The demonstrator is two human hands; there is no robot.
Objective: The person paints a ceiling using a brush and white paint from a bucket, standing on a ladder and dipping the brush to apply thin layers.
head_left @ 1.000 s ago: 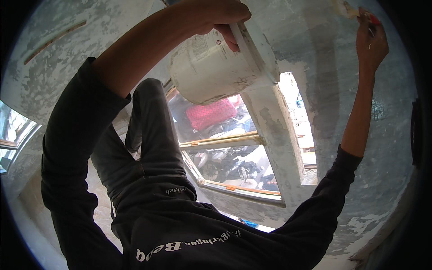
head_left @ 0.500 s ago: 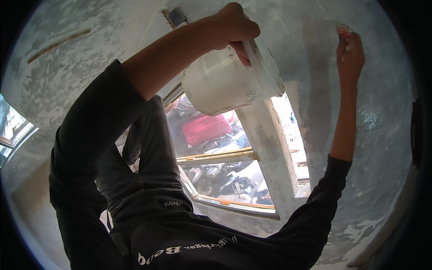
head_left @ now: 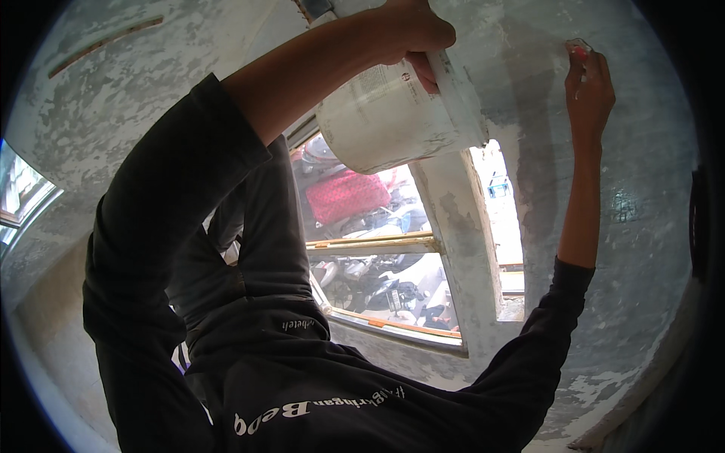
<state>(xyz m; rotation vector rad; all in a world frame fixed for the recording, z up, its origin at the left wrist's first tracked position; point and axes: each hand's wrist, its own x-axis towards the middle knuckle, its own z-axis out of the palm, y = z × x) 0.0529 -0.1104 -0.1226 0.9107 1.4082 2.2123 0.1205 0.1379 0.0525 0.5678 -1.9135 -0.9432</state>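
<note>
A dirty white plastic bucket [head_left: 385, 121] hangs tilted on its side, its open end facing right toward the wall. My left hand [head_left: 419, 38] is closed over its rim, thumb and fingers on either side of the edge. What the bucket holds is hidden. Farther right, my right hand [head_left: 590, 94] is raised to the grey patchy wall [head_left: 627, 151], fingers closed round a small tool with a red part [head_left: 580, 53]. Its kind is too small to make out, and it appears close to or against the wall.
Below the bucket is a wood-framed window [head_left: 377, 245], with a red bundle [head_left: 347, 195] and motorbikes [head_left: 400, 291] seen through it. A narrow bright opening [head_left: 498, 219] lies right of a plastered post [head_left: 453, 204]. Another window [head_left: 23, 192] is at the far left.
The bucket and my left hand sit slightly higher and farther right in the picture. The window has shifted too. My right hand stays at nearly the same spot, still gripping the small tool.
</note>
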